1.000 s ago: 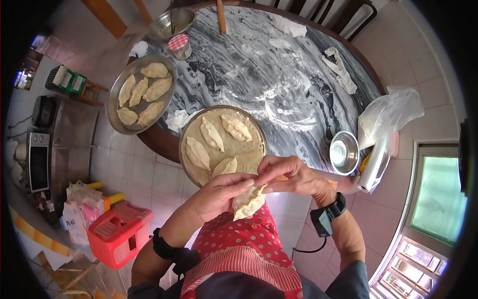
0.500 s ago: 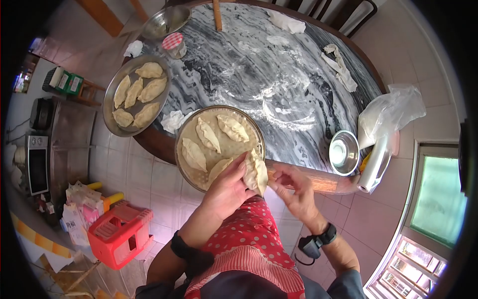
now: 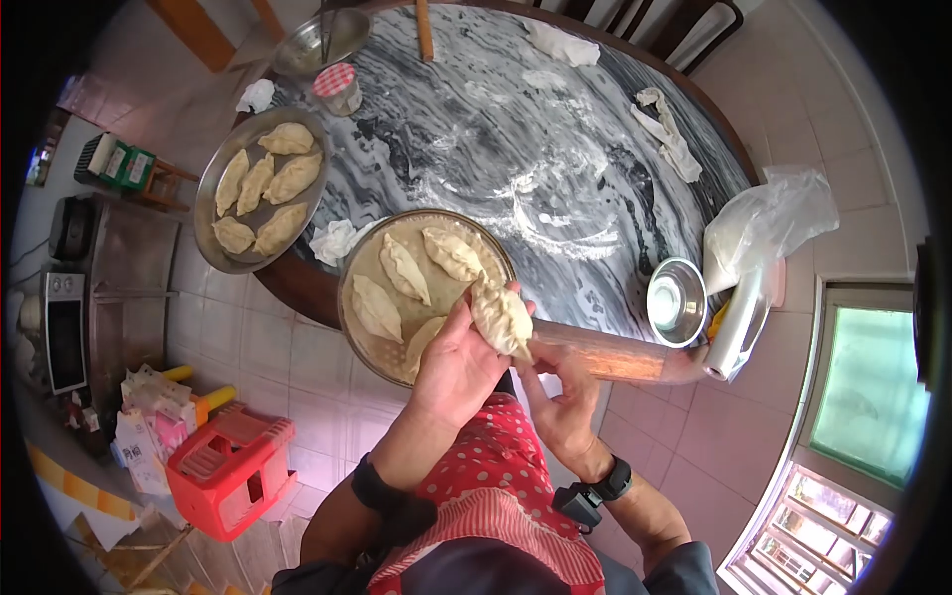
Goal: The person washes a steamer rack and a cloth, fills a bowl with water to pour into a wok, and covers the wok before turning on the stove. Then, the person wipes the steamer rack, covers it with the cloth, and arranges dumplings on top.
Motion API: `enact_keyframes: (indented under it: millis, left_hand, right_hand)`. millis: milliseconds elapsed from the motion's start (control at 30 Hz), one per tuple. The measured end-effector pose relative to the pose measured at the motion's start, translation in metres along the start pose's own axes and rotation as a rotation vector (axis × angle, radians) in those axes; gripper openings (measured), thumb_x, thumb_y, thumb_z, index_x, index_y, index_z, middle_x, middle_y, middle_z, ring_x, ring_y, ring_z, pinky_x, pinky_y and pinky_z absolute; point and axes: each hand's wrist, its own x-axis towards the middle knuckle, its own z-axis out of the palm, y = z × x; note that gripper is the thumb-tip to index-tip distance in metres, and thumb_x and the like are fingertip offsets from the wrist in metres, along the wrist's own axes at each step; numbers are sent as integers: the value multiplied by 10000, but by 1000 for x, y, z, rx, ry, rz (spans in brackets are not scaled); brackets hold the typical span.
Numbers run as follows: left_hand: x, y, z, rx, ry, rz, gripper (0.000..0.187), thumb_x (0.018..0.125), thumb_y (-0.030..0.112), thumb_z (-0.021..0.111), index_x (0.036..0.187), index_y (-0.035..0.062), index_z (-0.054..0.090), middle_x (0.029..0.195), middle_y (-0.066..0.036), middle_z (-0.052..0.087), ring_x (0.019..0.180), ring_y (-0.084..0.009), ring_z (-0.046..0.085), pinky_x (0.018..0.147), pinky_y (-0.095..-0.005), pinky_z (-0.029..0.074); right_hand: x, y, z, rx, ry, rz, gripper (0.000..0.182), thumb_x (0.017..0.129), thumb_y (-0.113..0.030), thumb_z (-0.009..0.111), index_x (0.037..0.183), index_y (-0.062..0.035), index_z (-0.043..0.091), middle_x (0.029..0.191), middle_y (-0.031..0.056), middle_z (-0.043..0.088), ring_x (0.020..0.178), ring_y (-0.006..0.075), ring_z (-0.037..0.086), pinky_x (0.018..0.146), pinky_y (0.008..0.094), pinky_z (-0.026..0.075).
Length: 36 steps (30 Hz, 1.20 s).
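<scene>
A plump raw dumpling with a pleated edge rests in my left hand, whose fingers curl around it from below. At its lower tip, the thumb and forefinger of my right hand pinch the dough, with slight blur over the fingers. Just behind my left hand is a round metal tray bearing several dumplings, such as a pleated one at the back and a long one on the left. My left hand partly covers another dumpling on that tray.
An oval metal tray with several dumplings stands at the table's left. Flour coats the marble tabletop. A steel bowl, a plastic bag and a plastic roll sit at the right. A red stool is on the floor.
The dumpling in my left hand has tilted, showing more of its pleated side. My right hand has shifted left and down to its lower tip. The view has shifted slightly.
</scene>
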Motion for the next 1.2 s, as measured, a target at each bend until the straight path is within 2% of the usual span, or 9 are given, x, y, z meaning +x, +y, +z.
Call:
enact_keyframes:
  millis: [167,233,367,500,600,667,700,867,1200]
  left_hand:
    - [-3,0,-2,57,70,16,426,1000,310,402,1361,85,382,1359,-102,437,1285,-297,398,1063,-449,351]
    - [-4,-1,-1,52,14,13,400,984,315,455,1323,104,424,1300,-99,475,1250,-276,436,1036,-434,381]
    - [-1,-7,0,89,35,57,438,972,318,485,1348,106,408,1293,-60,481,1234,-210,447,1054,-389,364]
    - [2,-6,-1,132,35,83,462,976,318,477,1376,103,390,1327,-37,470,1242,-180,438,1073,-356,341]
    - [2,-5,-1,131,35,79,450,982,319,462,1373,105,400,1348,-53,464,1260,-183,428,1071,-368,347]
    - [3,-5,-1,136,45,70,445,982,324,460,1372,117,403,1338,-55,471,1257,-184,430,1066,-377,353]
    - [3,-6,-2,130,0,69,436,984,320,455,1372,127,403,1334,-62,471,1251,-191,434,1064,-388,355]
    - [6,-13,3,172,12,143,428,989,311,445,1377,138,393,1332,-88,460,1234,-218,441,1064,-412,354]
    - [10,-10,4,64,-52,94,449,987,321,452,1384,124,379,1313,-94,449,1194,-202,446,1044,-380,343]
  right_hand:
    - [16,-14,-11,-81,-73,-117,361,775,8,706,1119,14,595,1063,162,594,968,277,607,795,355,491]
    - [25,-18,-8,-10,-51,-73,446,860,-86,639,1274,15,511,1312,209,469,1224,364,452,997,412,386]
    - [26,-12,6,29,-259,-79,471,955,-219,500,1352,23,430,1440,229,340,1365,385,277,1116,438,220]
    - [24,-18,11,130,-261,7,473,959,-192,487,1373,21,404,1473,216,297,1387,346,255,1112,428,233]
    - [29,-23,11,51,-199,-49,453,909,-164,570,1311,22,474,1390,218,402,1315,383,351,1093,444,255]
    - [36,-28,10,6,-36,-96,394,821,-109,671,1186,10,581,1221,178,525,1148,332,484,986,411,351]
    - [38,-27,10,4,-36,-97,394,821,-109,671,1186,10,581,1221,178,525,1148,332,484,986,411,351]
    - [51,-28,14,-203,118,-136,199,729,-97,754,906,-50,678,763,48,588,749,198,548,734,327,360]
    - [58,-22,22,-140,79,-27,107,733,-86,731,791,-71,643,708,57,588,684,221,543,732,333,360]
